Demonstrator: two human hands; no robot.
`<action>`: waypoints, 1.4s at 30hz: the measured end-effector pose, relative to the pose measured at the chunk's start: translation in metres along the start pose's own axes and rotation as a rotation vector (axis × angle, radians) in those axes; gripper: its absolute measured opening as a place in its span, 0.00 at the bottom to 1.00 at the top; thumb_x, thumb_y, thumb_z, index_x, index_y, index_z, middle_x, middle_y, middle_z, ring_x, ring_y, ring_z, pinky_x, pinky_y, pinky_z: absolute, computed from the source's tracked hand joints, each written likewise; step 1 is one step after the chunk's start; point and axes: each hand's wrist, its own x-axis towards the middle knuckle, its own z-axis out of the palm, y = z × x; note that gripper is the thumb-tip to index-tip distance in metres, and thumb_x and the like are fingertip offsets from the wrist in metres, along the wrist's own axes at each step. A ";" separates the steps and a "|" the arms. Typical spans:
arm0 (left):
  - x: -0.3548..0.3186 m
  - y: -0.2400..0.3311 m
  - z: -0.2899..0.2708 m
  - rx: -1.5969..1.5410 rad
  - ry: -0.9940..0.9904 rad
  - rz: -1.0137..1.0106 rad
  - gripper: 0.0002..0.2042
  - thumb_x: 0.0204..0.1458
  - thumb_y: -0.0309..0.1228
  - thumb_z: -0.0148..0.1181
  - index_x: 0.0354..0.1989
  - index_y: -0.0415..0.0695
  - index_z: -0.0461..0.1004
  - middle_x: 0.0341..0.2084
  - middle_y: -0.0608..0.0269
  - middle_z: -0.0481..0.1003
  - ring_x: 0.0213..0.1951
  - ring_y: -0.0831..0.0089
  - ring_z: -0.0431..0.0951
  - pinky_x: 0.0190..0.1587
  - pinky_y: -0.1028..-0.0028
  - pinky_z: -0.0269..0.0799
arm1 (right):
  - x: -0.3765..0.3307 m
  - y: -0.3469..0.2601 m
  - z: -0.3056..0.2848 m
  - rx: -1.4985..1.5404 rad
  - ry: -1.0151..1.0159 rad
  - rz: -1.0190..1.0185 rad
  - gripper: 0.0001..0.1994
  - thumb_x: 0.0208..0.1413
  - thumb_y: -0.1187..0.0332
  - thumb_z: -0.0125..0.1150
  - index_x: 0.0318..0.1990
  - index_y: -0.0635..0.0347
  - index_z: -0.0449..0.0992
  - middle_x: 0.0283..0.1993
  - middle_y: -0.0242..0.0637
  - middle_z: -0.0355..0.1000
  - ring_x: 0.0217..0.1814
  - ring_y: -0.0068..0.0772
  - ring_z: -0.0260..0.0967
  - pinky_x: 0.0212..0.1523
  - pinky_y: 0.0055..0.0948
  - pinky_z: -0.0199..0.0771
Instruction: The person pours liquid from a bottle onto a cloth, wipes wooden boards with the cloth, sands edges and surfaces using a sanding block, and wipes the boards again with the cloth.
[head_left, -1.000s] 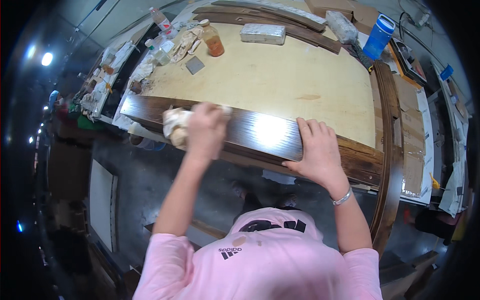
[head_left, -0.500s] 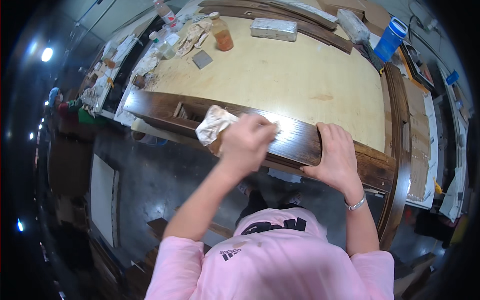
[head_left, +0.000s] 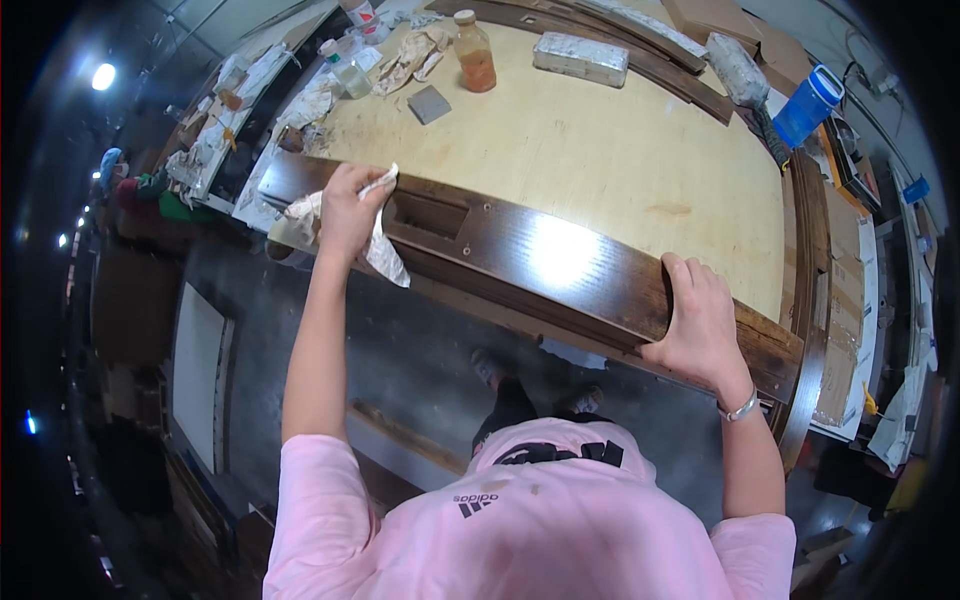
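A long dark-brown wooden beam (head_left: 520, 238) with a glossy top lies along the near edge of the worktable. A rectangular slot (head_left: 432, 212) is cut into it left of the middle. My left hand (head_left: 346, 215) is closed on a crumpled whitish rag (head_left: 386, 256), over the beam's left part beside the slot. Loose ends of cloth hang from both sides of that hand. Toward the right, my right hand (head_left: 700, 318) grips the beam, fingers over the top and thumb at the near edge.
On the pale tabletop (head_left: 590, 150) stand a bottle of orange-brown liquid (head_left: 475, 55), a grey square pad (head_left: 429, 104) and a wrapped block (head_left: 580, 60). Dark boards (head_left: 640, 62) lie at the back. A blue container (head_left: 808, 106) stands back right; another dark beam (head_left: 808, 260) borders the right side.
My left hand has swept the rag leftward along the beam, from the middle to beyond the slot. The right hand stays gripping the beam. The whole view has shifted slightly.
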 end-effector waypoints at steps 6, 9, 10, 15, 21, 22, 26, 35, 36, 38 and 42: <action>-0.010 -0.014 0.012 -0.019 0.081 0.157 0.09 0.52 0.31 0.67 0.35 0.37 0.81 0.34 0.55 0.77 0.40 0.58 0.77 0.47 0.64 0.71 | -0.002 0.002 0.004 -0.020 0.032 0.000 0.42 0.24 0.66 0.76 0.56 0.67 0.67 0.41 0.48 0.67 0.45 0.51 0.67 0.50 0.42 0.67; 0.000 -0.056 -0.019 0.018 0.212 -0.107 0.10 0.55 0.33 0.66 0.35 0.37 0.82 0.32 0.53 0.77 0.36 0.58 0.78 0.44 0.65 0.72 | -0.002 -0.002 0.002 -0.013 0.022 -0.002 0.43 0.24 0.66 0.76 0.57 0.67 0.67 0.42 0.48 0.67 0.46 0.51 0.66 0.51 0.41 0.66; 0.001 -0.053 -0.024 0.082 0.251 -0.170 0.10 0.56 0.33 0.66 0.35 0.37 0.83 0.31 0.53 0.77 0.35 0.59 0.78 0.42 0.65 0.72 | -0.001 -0.002 0.002 -0.019 0.018 0.002 0.43 0.24 0.65 0.76 0.57 0.67 0.67 0.42 0.47 0.67 0.47 0.51 0.66 0.51 0.41 0.66; -0.068 0.066 0.055 -0.175 0.199 0.192 0.02 0.50 0.23 0.65 0.30 0.38 0.78 0.28 0.57 0.72 0.34 0.60 0.73 0.37 0.63 0.69 | -0.003 0.001 0.003 -0.013 0.023 0.018 0.43 0.24 0.65 0.76 0.57 0.68 0.68 0.43 0.47 0.67 0.47 0.50 0.66 0.51 0.41 0.66; -0.075 0.075 0.036 -0.034 0.174 0.293 0.05 0.46 0.19 0.67 0.33 0.39 0.82 0.30 0.60 0.74 0.33 0.64 0.74 0.36 0.68 0.69 | -0.003 0.001 0.003 0.003 0.052 0.000 0.43 0.23 0.64 0.74 0.56 0.67 0.68 0.42 0.47 0.67 0.46 0.51 0.66 0.50 0.41 0.66; -0.072 0.066 0.032 -0.052 0.204 0.174 0.05 0.46 0.18 0.67 0.33 0.38 0.82 0.29 0.60 0.74 0.33 0.64 0.74 0.36 0.68 0.69 | -0.003 0.000 0.005 0.006 0.055 0.003 0.42 0.24 0.64 0.74 0.56 0.67 0.68 0.42 0.47 0.67 0.46 0.51 0.66 0.50 0.41 0.66; -0.083 0.107 0.038 -0.043 0.089 0.403 0.07 0.45 0.20 0.68 0.34 0.39 0.81 0.28 0.58 0.72 0.32 0.61 0.73 0.35 0.66 0.68 | -0.003 -0.001 0.008 0.004 0.057 -0.009 0.42 0.24 0.64 0.73 0.56 0.67 0.68 0.41 0.48 0.67 0.46 0.51 0.66 0.50 0.42 0.65; -0.072 0.110 0.028 0.187 0.041 0.458 0.08 0.42 0.21 0.68 0.33 0.41 0.81 0.26 0.61 0.73 0.32 0.60 0.75 0.36 0.65 0.66 | -0.008 0.003 0.008 0.010 0.077 0.003 0.38 0.25 0.65 0.71 0.53 0.66 0.68 0.40 0.47 0.66 0.44 0.51 0.66 0.49 0.41 0.65; -0.071 0.109 0.027 0.191 0.038 0.462 0.08 0.42 0.21 0.68 0.33 0.41 0.81 0.26 0.61 0.73 0.32 0.60 0.75 0.36 0.65 0.66 | -0.008 0.004 0.008 0.018 0.089 -0.007 0.38 0.25 0.65 0.71 0.53 0.66 0.68 0.39 0.47 0.66 0.44 0.51 0.66 0.48 0.41 0.65; -0.067 0.098 0.021 0.077 -0.047 0.439 0.08 0.42 0.20 0.68 0.32 0.41 0.81 0.26 0.60 0.74 0.32 0.59 0.76 0.35 0.64 0.68 | -0.008 0.006 0.008 0.031 0.103 -0.015 0.37 0.25 0.65 0.71 0.52 0.66 0.69 0.39 0.47 0.66 0.44 0.51 0.66 0.48 0.41 0.65; -0.061 0.066 0.019 0.191 0.114 0.240 0.04 0.45 0.25 0.69 0.30 0.43 0.81 0.27 0.62 0.74 0.32 0.60 0.75 0.36 0.61 0.68 | -0.006 0.000 0.004 0.037 0.084 -0.007 0.37 0.26 0.66 0.71 0.52 0.66 0.68 0.40 0.48 0.67 0.45 0.52 0.66 0.50 0.42 0.66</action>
